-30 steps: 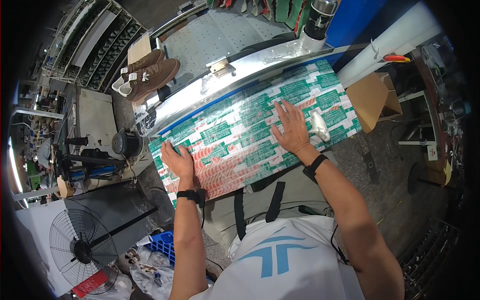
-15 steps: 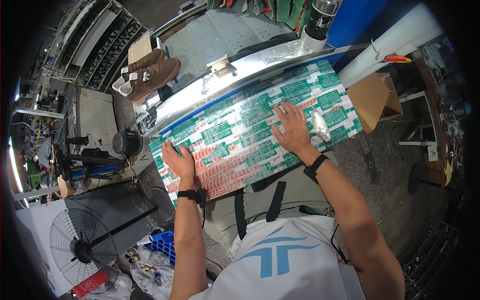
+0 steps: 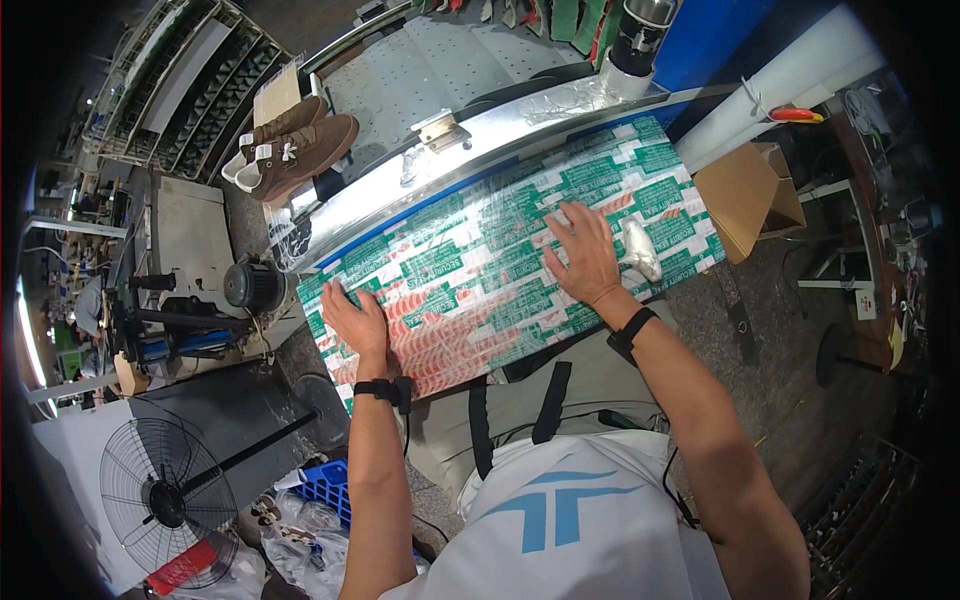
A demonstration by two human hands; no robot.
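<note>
A wide board [image 3: 470, 290], covered in green, white and red printed tape under a shiny clear film, lies in front of me. Flat on its left end rests my left hand [image 3: 355, 318], fingers apart, holding nothing. My right hand [image 3: 585, 255] lies on the right half, its fingers spread and empty. Just right of that hand is a small whitish wrapped lump [image 3: 641, 250] on the board. Dark bands circle both my wrists. Beyond the board's far edge runs a shiny metal rail [image 3: 400, 195].
Brown shoes [image 3: 300, 155] stand at the far left beside a perforated grey conveyor bed [image 3: 430, 75]. A motor [image 3: 254, 286] and a caged fan [image 3: 168, 500] are on the left. At right are an open cardboard box [image 3: 750, 200] and a white pipe [image 3: 775, 85] with red-and-yellow snips [image 3: 797, 116].
</note>
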